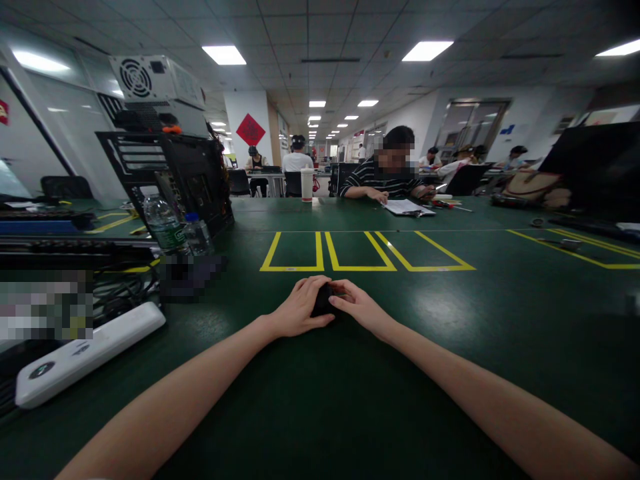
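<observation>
Both my hands meet on a small black object [323, 301] resting on the green table [350, 387]. My left hand [299, 309] curls over its left side, fingers closed around it. My right hand [356, 305] grips its right side, fingertips pressed on top. Most of the object is hidden between them, so I cannot make out what it is. Yellow taped rectangles [357, 252] lie on the table just beyond my hands.
A white power strip [90, 353] and tangled cables lie at the left. Two water bottles [167, 227] stand by a black open computer case [185, 177]. Across the table a person in a striped shirt [380, 180] writes on a clipboard [407, 208]. A white cup [307, 185] stands beyond.
</observation>
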The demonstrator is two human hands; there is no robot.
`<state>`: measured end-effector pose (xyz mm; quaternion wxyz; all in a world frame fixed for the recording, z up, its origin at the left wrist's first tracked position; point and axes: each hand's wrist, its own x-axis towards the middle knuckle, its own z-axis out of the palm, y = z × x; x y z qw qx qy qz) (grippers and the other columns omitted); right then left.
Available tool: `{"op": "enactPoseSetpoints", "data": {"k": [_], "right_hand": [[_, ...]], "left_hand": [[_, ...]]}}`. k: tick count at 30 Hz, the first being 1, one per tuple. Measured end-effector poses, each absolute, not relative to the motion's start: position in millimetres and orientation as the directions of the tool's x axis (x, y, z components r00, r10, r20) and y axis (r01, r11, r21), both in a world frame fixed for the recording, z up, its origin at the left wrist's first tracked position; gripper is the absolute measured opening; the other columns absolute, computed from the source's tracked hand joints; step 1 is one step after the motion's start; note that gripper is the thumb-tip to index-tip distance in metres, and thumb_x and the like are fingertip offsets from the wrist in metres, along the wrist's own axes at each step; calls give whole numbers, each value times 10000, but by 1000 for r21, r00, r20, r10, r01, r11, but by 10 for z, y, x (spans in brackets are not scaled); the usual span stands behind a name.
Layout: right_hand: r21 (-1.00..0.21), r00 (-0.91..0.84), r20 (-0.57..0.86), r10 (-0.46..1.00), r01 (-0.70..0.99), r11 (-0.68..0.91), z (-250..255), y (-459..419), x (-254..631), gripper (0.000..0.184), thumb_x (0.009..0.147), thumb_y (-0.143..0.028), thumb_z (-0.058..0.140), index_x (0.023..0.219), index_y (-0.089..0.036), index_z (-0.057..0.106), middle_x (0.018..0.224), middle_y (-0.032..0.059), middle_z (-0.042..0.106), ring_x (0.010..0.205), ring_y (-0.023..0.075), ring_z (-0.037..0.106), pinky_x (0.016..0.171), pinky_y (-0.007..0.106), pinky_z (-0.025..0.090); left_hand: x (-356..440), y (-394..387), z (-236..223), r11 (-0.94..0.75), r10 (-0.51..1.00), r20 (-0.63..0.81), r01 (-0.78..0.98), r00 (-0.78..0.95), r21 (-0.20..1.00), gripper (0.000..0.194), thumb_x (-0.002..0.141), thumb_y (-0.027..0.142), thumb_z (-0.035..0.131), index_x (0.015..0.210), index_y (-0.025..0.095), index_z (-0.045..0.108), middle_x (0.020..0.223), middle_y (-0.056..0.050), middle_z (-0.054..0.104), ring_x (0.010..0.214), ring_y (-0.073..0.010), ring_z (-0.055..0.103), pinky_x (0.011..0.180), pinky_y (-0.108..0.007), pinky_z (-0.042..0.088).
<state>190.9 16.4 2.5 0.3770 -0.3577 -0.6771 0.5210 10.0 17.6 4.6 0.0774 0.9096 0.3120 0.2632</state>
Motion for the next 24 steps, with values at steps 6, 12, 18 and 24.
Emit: {"op": "enactPoseSetpoints", "data": {"k": [6,12,18,24], "right_hand": [[-978,-508,187,841,-17,207,15,177,1901,285,677,-220,614,916,-220,458,1005,3,507,972,164,497,880,368,388],[-971,-458,216,862,-6,241,8,172,1877,180,741,-295,539,888,-219,469,927,1,515,937,154,501,873,363,377],[-974,-443,153,883,84,211,29,170,1889,250,748,-288,528,977,-207,466,1006,30,491,998,175,475,895,389,361],[-977,-513,191,837,-17,212,59,134,1895,283,678,-241,612,913,-224,454,998,1,489,971,172,501,865,373,400]], "left_hand": [[99,169,51,-791,611,427,535,667,296,606,747,346,522,1237,220,188,1206,-85,384,1137,-235,349,974,-435,226],[105,173,47,-795,606,439,531,664,295,610,743,353,530,1233,207,197,1215,-88,374,1145,-228,341,981,-427,224],[102,179,43,-797,604,436,525,667,299,609,746,337,528,1236,202,193,1211,-86,378,1137,-217,349,985,-407,227],[94,179,44,-797,603,433,529,670,290,603,747,346,523,1234,207,195,1215,-86,376,1146,-223,337,986,-414,220]]}}
